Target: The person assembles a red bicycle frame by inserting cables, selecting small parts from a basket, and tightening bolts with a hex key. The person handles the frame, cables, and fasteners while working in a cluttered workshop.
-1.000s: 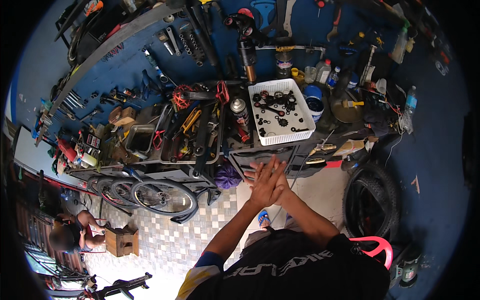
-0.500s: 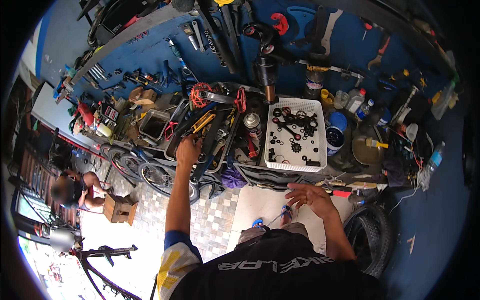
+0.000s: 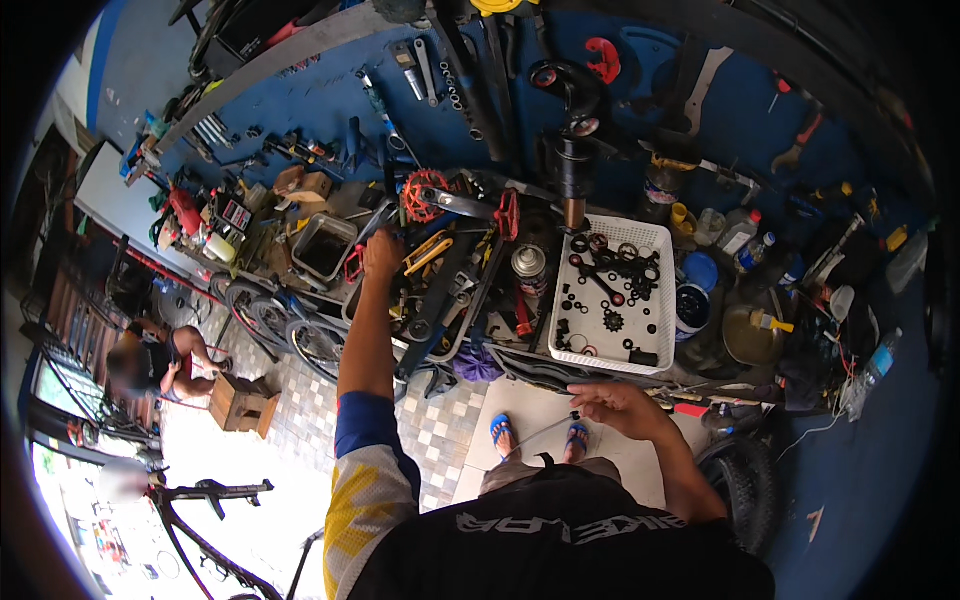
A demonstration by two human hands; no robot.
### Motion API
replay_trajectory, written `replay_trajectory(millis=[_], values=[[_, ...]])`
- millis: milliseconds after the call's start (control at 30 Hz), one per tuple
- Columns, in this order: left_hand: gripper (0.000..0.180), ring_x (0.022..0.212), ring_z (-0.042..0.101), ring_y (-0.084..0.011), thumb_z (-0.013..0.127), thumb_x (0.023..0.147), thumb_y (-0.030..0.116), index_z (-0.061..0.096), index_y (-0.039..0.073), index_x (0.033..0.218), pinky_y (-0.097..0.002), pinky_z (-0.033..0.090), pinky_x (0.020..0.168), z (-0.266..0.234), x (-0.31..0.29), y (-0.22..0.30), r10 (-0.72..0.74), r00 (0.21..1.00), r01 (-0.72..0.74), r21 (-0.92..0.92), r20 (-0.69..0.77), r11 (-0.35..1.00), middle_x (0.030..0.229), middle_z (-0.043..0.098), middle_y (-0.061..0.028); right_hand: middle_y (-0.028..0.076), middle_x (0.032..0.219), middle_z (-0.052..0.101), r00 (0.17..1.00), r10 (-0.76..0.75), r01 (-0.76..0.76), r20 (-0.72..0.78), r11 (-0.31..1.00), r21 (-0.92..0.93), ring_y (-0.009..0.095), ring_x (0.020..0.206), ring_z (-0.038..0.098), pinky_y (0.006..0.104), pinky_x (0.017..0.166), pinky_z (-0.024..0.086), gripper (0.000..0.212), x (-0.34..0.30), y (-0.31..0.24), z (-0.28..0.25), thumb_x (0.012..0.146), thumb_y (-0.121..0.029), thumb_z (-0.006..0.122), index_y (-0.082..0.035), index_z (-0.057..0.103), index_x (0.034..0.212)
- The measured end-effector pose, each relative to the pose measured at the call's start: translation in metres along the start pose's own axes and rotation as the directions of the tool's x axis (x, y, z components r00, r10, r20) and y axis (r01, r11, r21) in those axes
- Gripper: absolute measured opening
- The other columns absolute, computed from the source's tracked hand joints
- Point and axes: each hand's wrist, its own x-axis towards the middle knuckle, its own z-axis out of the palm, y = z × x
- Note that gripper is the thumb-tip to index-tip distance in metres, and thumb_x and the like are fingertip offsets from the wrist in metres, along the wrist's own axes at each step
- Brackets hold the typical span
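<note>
My left hand (image 3: 382,256) reaches over the left end of a tool tray (image 3: 458,345) full of loose tools. Its fingers are curled, and what they grip, if anything, is hidden. A dark, upright bar (image 3: 388,178) shows just beyond the fingers; whether the hand touches it I cannot tell. Right of the hand lie yellow-handled tools (image 3: 428,252), with a red chainring on a crank (image 3: 426,195) behind. Over the floor in front of the bench, my right hand (image 3: 618,408) is held with its fingers stretched out. Near its fingertips a thin grey rod (image 3: 545,430) shows; contact is unclear.
A white basket (image 3: 612,364) holds small black bike parts. A spray can (image 3: 528,262) stands beside it, under a hanging shock absorber (image 3: 572,165). Bottles (image 3: 740,232) and a basin (image 3: 752,345) crowd the right. Tyres (image 3: 740,480) rest below. Another person (image 3: 165,365) sits far left.
My left hand has moved to the tray's far left end, its arm stretched further. My right hand's fingers are less spread. The whole view has shifted slightly.
</note>
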Motion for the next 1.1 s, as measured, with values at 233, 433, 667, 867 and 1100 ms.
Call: replay_trajectory(millis=[233,433,667,867,1100], values=[[0.031,0.105,0.068,-0.0424,0.067,0.093,0.026,0.07,0.012,0.121,-0.0521,0.053,0.09,0.009,0.037,0.001,0.188,0.965,-0.181,-0.057,0.184,0.982,0.106,0.073,-0.0221,0.012,0.117,0.074,0.983,0.013,-0.027,-0.181,0.997,-0.077,0.017,0.103,0.07,0.0337,0.089,0.054,0.044,0.03,0.009,0.052,0.1,-0.031,0.069,-0.011,0.061,0.139],[0.021,0.097,0.066,-0.0481,0.058,0.1,0.021,0.058,0.003,0.111,-0.0581,0.052,0.08,-0.02,0.028,-0.012,0.433,0.895,-0.438,0.024,0.104,0.899,0.097,0.07,-0.0262,0.016,0.115,0.073,0.972,0.041,-0.09,-0.232,0.974,-0.206,0.024,0.102,0.072,0.036,0.088,0.056,0.047,0.062,-0.001,0.095,0.097,-0.033,0.071,-0.006,0.063,0.134],[0.013,0.095,0.06,-0.054,0.051,0.103,0.012,0.049,0.004,0.113,-0.0595,0.047,0.075,-0.074,-0.002,-0.056,0.361,0.921,-0.386,-0.249,-0.144,0.888,0.094,0.066,-0.03,0.018,0.114,0.073,0.994,0.022,-0.051,-0.104,0.955,-0.292,0.025,0.1,0.072,0.0364,0.087,0.056,0.048,0.088,0.001,0.104,0.098,-0.035,0.07,-0.004,0.063,0.133],[0.037,0.067,0.065,-0.0248,0.044,0.111,0.035,0.061,0.003,0.106,-0.033,0.049,0.063,-0.149,-0.132,-0.077,-0.001,0.943,-0.206,-0.587,-0.333,0.783,0.076,0.064,-0.0119,0.01,0.1,0.075,0.985,-0.157,0.129,-0.077,0.948,-0.289,0.013,0.082,0.069,0.0275,0.072,0.055,0.036,0.108,-0.026,0.104,0.097,-0.023,0.072,-0.005,0.067,0.128],[0.038,0.061,0.063,-0.0144,0.043,0.11,0.041,0.057,0.006,0.116,-0.0262,0.05,0.055,-0.167,-0.369,-0.039,-0.44,0.895,0.043,-0.968,-0.074,0.249,0.08,0.065,-0.0086,0.008,0.098,0.075,0.944,-0.2,0.269,0.262,0.926,-0.264,0.01,0.08,0.068,0.0252,0.069,0.053,0.031,0.118,-0.012,0.127,0.097,-0.021,0.071,-0.005,0.069,0.124]])
